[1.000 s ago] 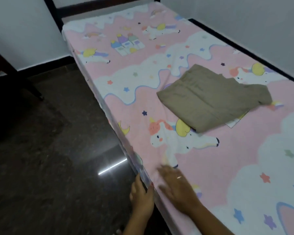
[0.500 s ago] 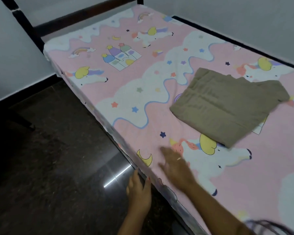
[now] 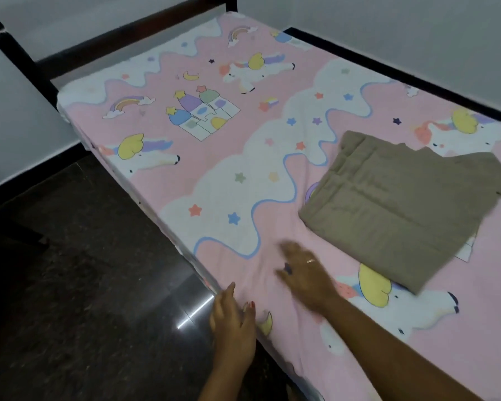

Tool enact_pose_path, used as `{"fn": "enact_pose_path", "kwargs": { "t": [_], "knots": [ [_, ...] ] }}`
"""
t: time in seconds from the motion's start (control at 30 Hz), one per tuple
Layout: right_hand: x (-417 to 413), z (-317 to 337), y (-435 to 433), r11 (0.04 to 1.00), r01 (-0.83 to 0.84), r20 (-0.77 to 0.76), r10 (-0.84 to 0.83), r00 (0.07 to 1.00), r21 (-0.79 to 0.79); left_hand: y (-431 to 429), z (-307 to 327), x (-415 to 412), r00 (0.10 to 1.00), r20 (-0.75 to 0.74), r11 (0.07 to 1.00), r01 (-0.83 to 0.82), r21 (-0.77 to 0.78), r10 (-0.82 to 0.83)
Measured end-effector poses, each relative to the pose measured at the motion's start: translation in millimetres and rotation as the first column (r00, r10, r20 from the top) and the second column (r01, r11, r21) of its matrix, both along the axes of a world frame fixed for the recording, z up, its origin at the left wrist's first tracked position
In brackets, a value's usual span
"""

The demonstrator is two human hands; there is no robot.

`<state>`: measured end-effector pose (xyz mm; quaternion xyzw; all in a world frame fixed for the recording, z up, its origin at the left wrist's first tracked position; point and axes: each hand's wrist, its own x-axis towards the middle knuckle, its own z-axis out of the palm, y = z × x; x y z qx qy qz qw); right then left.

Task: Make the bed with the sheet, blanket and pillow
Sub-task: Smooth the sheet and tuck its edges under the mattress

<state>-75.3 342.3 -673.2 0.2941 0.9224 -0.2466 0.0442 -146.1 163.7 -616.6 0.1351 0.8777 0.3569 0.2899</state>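
The pink unicorn sheet (image 3: 243, 157) covers the whole mattress, so this looks like smoothing and tucking. The folded tan blanket (image 3: 394, 209) lies on it toward the wall side, probably parked for later. The right hand (image 3: 304, 276) presses flat with fingers spread over wrinkles. The left hand (image 3: 232, 319), fingers straight, braces the sheet's near edge. No pillow in view.

We find a home bedroom: a single bed (image 3: 145, 33) with a dark frame in the corner of plain white walls (image 3: 388, 21), a child's unicorn-print sheet (image 3: 229, 157) and a polished dark stone floor (image 3: 93, 285).
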Motion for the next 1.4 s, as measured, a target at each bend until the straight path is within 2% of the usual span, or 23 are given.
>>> {"fn": "enact_pose_path", "kwargs": {
  "t": [0.07, 0.17, 0.23, 0.3, 0.33, 0.4, 0.43, 0.47, 0.5, 0.57, 0.63, 0.7, 0.73, 0.8, 0.87, 0.93, 1.0, 1.07, 1.1, 1.17, 1.23, 1.3, 1.4],
  "knots": [
    [-4.7, -9.1, 32.4, 0.964, 0.265, 0.102, -0.266, 0.959, 0.019, 10.2, -5.4, -18.2, 1.000, 0.027, 0.999, 0.009, -0.046, -0.008],
    [-24.4, -25.0, 36.6, 0.942, 0.298, 0.164, -0.322, 0.932, 0.156, 27.3, -12.6, -43.9, 0.999, 0.029, 0.993, 0.034, -0.115, -0.031],
    [-52.1, -33.7, 25.6, 0.944, 0.282, 0.092, -0.301, 0.949, 0.173, 42.1, -17.0, -60.9, 0.997, -0.029, 0.988, 0.062, -0.141, -0.067],
    [-84.0, -28.3, 7.2, 0.982, 0.140, 0.034, -0.145, 0.989, 0.125, 55.9, -19.4, -76.3, 0.995, -0.080, 0.992, 0.052, -0.115, -0.061],
    [-100.3, -22.8, -1.2, 0.995, -0.009, 0.011, 0.008, 1.000, 0.096, 62.4, -19.4, -83.4, 0.994, -0.103, 0.995, 0.034, -0.096, -0.044],
    [-133.0, -15.0, -13.5, 0.935, -0.351, -0.078, 0.354, 0.932, 0.054, 75.3, -16.3, -96.7, 0.988, -0.152, 0.996, 0.008, -0.088, -0.021],
    [-146.0, -9.3, -12.2, 0.880, -0.475, -0.119, 0.469, 0.875, -0.026, 79.4, -15.3, -102.8, 0.984, -0.176, 0.995, -0.004, -0.100, -0.014],
    [-154.8, -5.1, -2.5, 0.858, -0.508, -0.160, 0.492, 0.856, -0.081, 83.3, -14.8, -110.7, 0.980, -0.199, 0.994, -0.015, -0.105, -0.007],
    [-157.8, -3.5, 14.0, 0.890, -0.445, -0.196, 0.421, 0.885, -0.100, 86.0, -15.7, -118.5, 0.975, -0.221, 0.995, -0.020, -0.096, -0.001],
    [-153.3, -14.7, 64.9, 0.992, -0.081, -0.201, 0.061, 0.978, -0.095, 92.2, -17.6, -133.4, 0.966, -0.259, 0.996, -0.015, -0.086, -0.008],
    [-136.5, -27.1, 122.0, 0.933, 0.347, -0.149, -0.332, 0.932, 0.094, 99.5, -21.7, -145.5, 0.954, -0.298, 0.994, 0.005, -0.113, -0.039],
    [-134.3, -31.1, 140.6, 0.881, 0.416, 0.026, -0.432, 0.901, 0.226, 106.6, -24.9, -153.9, 0.952, -0.302, 0.989, 0.005, -0.146, -0.049],
    [-144.4, -36.3, 131.5, 0.896, 0.362, 0.086, -0.395, 0.915, 0.257, 110.3, -26.6, -157.4, 0.955, -0.293, 0.987, -0.003, -0.162, -0.045],
    [-178.2, -37.3, 90.7, 0.952, 0.216, 0.048, -0.232, 0.972, 0.216, 116.5, -27.7, -163.0, 0.962, -0.271, 0.984, -0.020, -0.175, -0.029],
    [-217.4, -32.2, 33.4, 0.980, -0.077, -0.009, 0.080, 0.997, 0.184, 120.9, -27.7, -172.6, 0.966, -0.257, 0.985, -0.034, -0.172, -0.012],
    [-240.6, -18.1, -3.8, 0.871, -0.443, 0.111, 0.429, 0.896, 0.211, 120.3, -23.8, -185.8, 0.965, -0.261, 0.985, -0.059, -0.165, 0.014],
    [-255.4, -7.1, 0.7, 0.819, -0.553, 0.070, 0.549, 0.833, 0.150, 113.1, -19.4, -207.3, 0.962, -0.270, 0.986, -0.088, -0.141, 0.047],
    [-265.0, -10.3, 27.3, 0.918, -0.388, -0.131, 0.396, 0.909, 0.081, 105.4, -17.5, -235.8, 0.958, -0.279, 0.988, -0.097, -0.119, 0.061],
    [-263.4, -20.1, 49.1, 0.976, -0.182, -0.177, 0.202, 0.963, 0.122, 103.0, -18.8, -249.2, 0.958, -0.280, 0.987, -0.099, -0.123, 0.061],
    [-255.1, -37.5, 96.2, 0.963, 0.164, -0.075, -0.151, 0.986, 0.214, 97.9, -26.5, -281.4, 0.961, -0.274, 0.987, -0.074, -0.140, 0.033],
    [-255.7, -40.7, 108.8, 0.908, 0.337, 0.044, -0.358, 0.933, 0.249, 97.7, -34.7, -313.5, 0.964, -0.257, 0.990, 0.028, -0.137, -0.062],
    [-289.4, -41.1, 83.5, 0.875, 0.394, 0.066, -0.427, 0.902, 0.281, 95.5, -39.9, -344.4, 0.957, -0.237, 0.977, 0.129, -0.172, -0.168],
    [-374.6, -36.1, 11.2, 0.922, 0.293, 0.027, -0.309, 0.951, 0.253, 76.7, -35.7, -393.9, 0.934, -0.256, 0.954, 0.190, -0.233, -0.248]
  ]
}}
